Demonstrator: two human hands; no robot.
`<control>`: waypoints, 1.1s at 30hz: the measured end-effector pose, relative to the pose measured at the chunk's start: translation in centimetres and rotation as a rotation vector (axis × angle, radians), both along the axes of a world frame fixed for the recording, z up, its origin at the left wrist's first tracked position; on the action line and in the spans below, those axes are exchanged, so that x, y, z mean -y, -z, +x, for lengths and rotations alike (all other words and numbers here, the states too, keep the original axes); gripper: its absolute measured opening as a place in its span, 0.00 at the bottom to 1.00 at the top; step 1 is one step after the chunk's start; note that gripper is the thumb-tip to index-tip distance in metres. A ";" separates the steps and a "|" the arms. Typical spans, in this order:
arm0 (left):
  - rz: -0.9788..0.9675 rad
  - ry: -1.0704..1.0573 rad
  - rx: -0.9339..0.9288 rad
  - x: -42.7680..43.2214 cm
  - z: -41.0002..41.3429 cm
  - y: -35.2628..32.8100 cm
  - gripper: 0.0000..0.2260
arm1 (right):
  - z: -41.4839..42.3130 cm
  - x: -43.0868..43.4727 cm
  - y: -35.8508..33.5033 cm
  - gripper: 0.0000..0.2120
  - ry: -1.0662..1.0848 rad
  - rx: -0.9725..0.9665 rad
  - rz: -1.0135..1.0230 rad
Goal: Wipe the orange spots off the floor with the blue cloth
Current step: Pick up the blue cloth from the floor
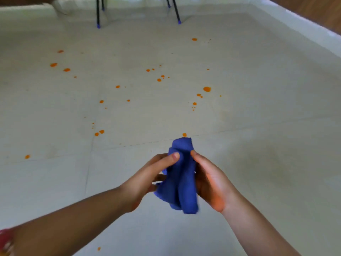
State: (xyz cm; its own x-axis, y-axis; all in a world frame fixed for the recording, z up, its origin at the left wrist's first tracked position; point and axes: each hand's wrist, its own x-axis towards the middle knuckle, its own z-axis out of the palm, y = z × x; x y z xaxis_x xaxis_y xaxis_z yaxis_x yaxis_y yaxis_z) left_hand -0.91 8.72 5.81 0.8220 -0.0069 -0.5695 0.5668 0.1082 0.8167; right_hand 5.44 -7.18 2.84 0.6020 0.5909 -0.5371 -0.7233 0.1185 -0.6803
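Note:
A bunched blue cloth (181,178) hangs in the air between my two hands, above the pale tiled floor (258,126). My left hand (147,178) grips its left side with the thumb on top. My right hand (210,182) grips its right side, the fingers hidden behind the fabric. Several orange spots are scattered on the floor ahead: a large one (207,89) to the right, a pair (99,132) to the left, one (184,134) just beyond the cloth's top, and one (99,248) near my left forearm.
Black chair or table legs with blue feet (98,25) (179,22) stand at the far end of the floor. A white skirting board (304,24) and a brown wall run along the right. Something red (5,237) shows at the bottom left corner.

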 end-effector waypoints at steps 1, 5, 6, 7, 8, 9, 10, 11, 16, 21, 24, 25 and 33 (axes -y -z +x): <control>-0.036 -0.061 -0.025 -0.7 -0.6 -0.2 0.27 | -0.6 -1.4 -0.3 0.14 -0.041 0.065 -0.024; -0.068 -0.376 -0.042 -1.8 -1.7 0.4 0.15 | -1.2 -4.3 -0.7 0.13 -0.037 0.196 -0.089; -0.053 -0.471 -0.038 -2.4 -2.3 0.8 0.10 | -1.0 -4.6 -0.7 0.13 -0.004 0.175 -0.103; -0.020 -0.543 -0.036 -3.2 -2.9 1.4 0.07 | -0.5 -4.6 -0.8 0.13 0.028 0.151 -0.111; 0.025 -0.579 -0.047 -4.1 -3.5 1.9 0.07 | 0.0 -4.6 -0.7 0.13 0.029 0.154 -0.110; 0.087 -0.561 -0.064 -5.0 -4.2 2.4 0.12 | 0.5 -4.8 -0.5 0.13 0.000 0.181 -0.095; 0.178 -0.488 -0.070 -6.0 -4.8 3.0 0.20 | 0.9 -5.0 -0.3 0.13 -0.038 0.213 -0.089; 0.294 -0.393 -0.054 -6.7 -5.4 3.4 0.29 | 1.1 -5.3 -0.2 0.13 -0.103 0.256 -0.100; 0.524 -0.075 0.303 -9.0 -6.5 1.3 0.37 | 0.0 -8.3 -0.8 0.08 -0.499 0.455 -0.151; 0.439 -0.215 0.283 -10.6 -9.8 -0.1 0.09 | -0.8 -11.2 -1.1 0.08 -0.616 0.395 -0.017; 0.340 -0.383 0.246 -11.4 -13.1 0.3 0.08 | -2.3 -11.3 0.4 0.18 -0.898 0.305 -0.024; 0.329 -0.401 0.219 -11.8 -14.1 0.6 0.09 | -3.1 -11.5 0.9 0.19 -0.985 0.330 -0.063; 0.423 -0.487 0.195 -15.7 -20.5 5.3 0.11 | -6.5 -18.4 1.8 0.18 -1.283 1.129 -0.366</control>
State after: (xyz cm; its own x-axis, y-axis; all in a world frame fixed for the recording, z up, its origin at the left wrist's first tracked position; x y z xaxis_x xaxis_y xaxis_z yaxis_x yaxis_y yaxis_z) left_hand -21.41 24.38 0.50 0.7626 0.5818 -0.2827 0.3725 -0.0378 0.9273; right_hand -1.03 11.23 1.02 0.0303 0.9056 -0.4230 0.5792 -0.3608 -0.7310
